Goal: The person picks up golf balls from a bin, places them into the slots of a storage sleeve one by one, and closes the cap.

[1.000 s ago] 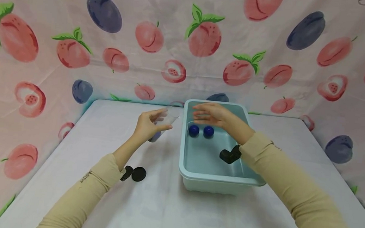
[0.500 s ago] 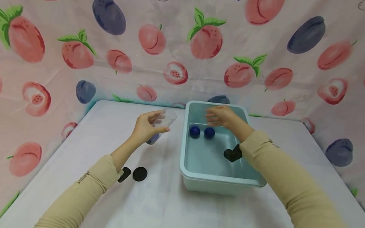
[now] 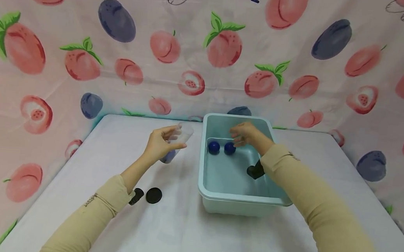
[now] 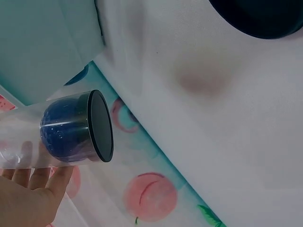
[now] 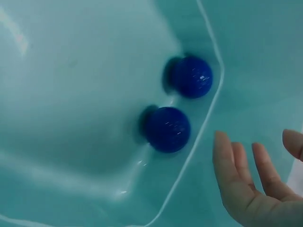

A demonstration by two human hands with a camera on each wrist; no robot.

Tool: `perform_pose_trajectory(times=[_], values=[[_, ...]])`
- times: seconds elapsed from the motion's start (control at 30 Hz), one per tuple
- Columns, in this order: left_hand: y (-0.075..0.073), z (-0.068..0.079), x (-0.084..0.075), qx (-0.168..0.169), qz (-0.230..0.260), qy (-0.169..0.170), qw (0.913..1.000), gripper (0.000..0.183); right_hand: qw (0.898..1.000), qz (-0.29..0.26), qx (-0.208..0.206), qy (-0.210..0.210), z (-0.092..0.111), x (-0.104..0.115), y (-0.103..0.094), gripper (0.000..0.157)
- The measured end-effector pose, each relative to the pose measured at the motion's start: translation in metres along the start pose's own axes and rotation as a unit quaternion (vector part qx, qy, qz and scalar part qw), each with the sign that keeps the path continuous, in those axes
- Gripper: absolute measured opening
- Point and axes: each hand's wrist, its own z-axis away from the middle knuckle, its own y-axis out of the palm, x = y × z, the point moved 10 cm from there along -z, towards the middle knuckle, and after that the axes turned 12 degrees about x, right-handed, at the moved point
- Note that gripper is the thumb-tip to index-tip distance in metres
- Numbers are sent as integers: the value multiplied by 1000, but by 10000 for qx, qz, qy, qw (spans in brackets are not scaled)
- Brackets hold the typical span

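Observation:
My left hand [image 3: 160, 144] grips a clear plastic tube [image 3: 181, 134], tilted with its open mouth up toward the basin. A dark blue ball [image 4: 66, 127] sits at the tube's bottom, against a black end cap [image 4: 100, 126] in the left wrist view. My right hand [image 3: 247, 135] is inside the light blue basin [image 3: 203, 173], fingers loosely bent and holding nothing. Two blue balls lie on the basin floor: one ball [image 3: 230, 148] right by my right fingertips, the other ball [image 3: 213, 147] just left of it.
A black angled piece [image 3: 256, 171] lies in the basin, partly hidden by my right sleeve. On the white table [image 3: 180, 234] are a black round lid [image 3: 153, 195] and a small black piece [image 3: 136, 196] near my left cuff. A fruit-print cloth [image 3: 200, 44] hangs behind.
My right hand has come down and slightly right, deeper into the basin and closer to the blue balls. My left hand keeps the tube tilted in nearly the same place.

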Motion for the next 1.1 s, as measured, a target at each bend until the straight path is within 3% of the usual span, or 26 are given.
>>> perform_pose_trajectory(times=[0.13,0.27,0.37,0.6,0.7,0.83,1.1], values=[[0,1,-1,-32,-42,17,10000,63,9991,339,-62,243,-14,-16,-7,61],[1,2,1,-24,8,-50,10000,63,9976,487,-191,449,-59,-50,-34,64],[4,2,4,38,105,-122,9999,63,9958,633,-270,603,-75,-65,-43,69],[7,3,7,79,216,-172,9996,62,9907,894,-280,984,-29,-52,-13,65],[8,3,7,76,238,-192,9995,62,9902,992,-226,961,-17,-48,-7,61],[7,4,4,57,163,-152,9997,62,9891,1071,-251,978,-16,-49,-5,60],[6,4,4,61,195,-151,9997,64,9867,1106,-357,1132,-22,-47,4,73]])
